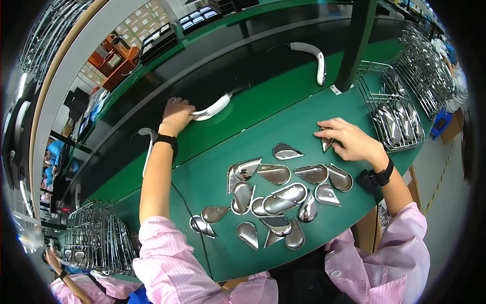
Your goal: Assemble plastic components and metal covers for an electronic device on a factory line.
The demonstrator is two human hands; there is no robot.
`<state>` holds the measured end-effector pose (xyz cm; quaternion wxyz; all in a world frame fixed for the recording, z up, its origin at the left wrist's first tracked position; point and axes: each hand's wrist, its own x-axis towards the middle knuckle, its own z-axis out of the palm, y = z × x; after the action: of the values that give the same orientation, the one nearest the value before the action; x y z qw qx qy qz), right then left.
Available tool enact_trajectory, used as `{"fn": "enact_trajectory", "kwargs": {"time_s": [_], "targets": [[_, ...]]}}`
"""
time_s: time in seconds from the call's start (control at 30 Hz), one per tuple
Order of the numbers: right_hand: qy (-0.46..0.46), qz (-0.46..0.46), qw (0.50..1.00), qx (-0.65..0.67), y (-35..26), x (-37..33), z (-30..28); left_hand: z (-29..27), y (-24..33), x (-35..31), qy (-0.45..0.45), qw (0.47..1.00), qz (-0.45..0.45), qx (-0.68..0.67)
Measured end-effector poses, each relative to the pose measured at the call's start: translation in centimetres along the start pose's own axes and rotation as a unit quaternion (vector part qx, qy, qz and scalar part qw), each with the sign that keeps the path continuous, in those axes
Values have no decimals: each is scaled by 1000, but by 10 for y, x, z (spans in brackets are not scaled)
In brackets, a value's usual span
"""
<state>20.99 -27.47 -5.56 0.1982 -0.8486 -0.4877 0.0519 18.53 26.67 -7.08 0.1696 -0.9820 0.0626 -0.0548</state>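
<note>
My left hand (177, 114) reaches over the far green strip, its fingers closed around one end of a curved white part (214, 108) with thin wires at its other end. Toward the right of the table, my right hand (352, 141) pinches a small shiny teardrop-shaped metal cover (327, 143) between thumb and fingers, which partly hide it. In front of me lie several more mirror-like teardrop covers (274, 174), scattered and partly overlapping on the green table (228, 263). Another single cover (286, 151) sits a little apart, nearer my right hand.
A wire basket (397, 119) of shiny covers stands at the right, beside a dark green post (357, 45). More curved white parts lie at the far side (320, 63) and by my left forearm (148, 147). A black cable (195, 223) crosses the table. Wire racks (98, 238) stand at lower left.
</note>
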Motion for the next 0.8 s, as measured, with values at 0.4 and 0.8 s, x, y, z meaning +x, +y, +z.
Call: {"fn": "enact_trajectory", "kwargs": {"time_s": [0.4, 0.8], "targets": [[70, 108, 990, -54, 3, -19, 1, -23, 42, -4, -122, 952, -61, -273], [225, 112, 965, 71, -25, -15, -25, -183, 72, -85, 66, 739, -161, -650]]}}
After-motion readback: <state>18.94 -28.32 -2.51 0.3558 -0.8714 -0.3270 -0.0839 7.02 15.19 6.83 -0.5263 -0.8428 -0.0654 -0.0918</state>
